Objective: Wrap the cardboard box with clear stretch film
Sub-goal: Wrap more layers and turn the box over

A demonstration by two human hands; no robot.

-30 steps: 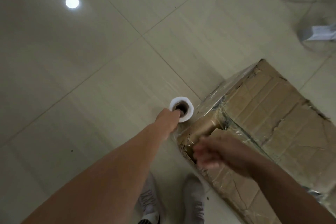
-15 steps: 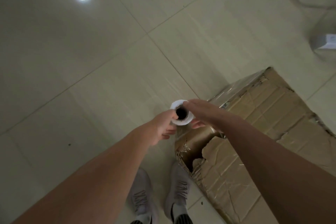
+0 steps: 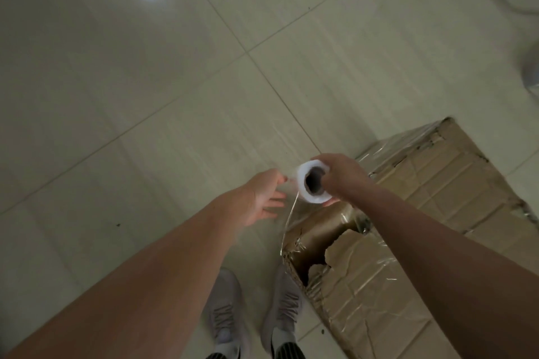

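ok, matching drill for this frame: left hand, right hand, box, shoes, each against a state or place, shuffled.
1 left hand
2 right hand
3 cardboard box
4 shoes

A torn open at the near corner
B grips the film roll
C grey, at the bottom of the view
D open, fingers straight, left of the roll

Pairs: 1-D, 2-B, 3-A, 4-C

Glossy floor tiles (image 3: 145,81); torn matt cardboard box (image 3: 437,183) under shiny film.
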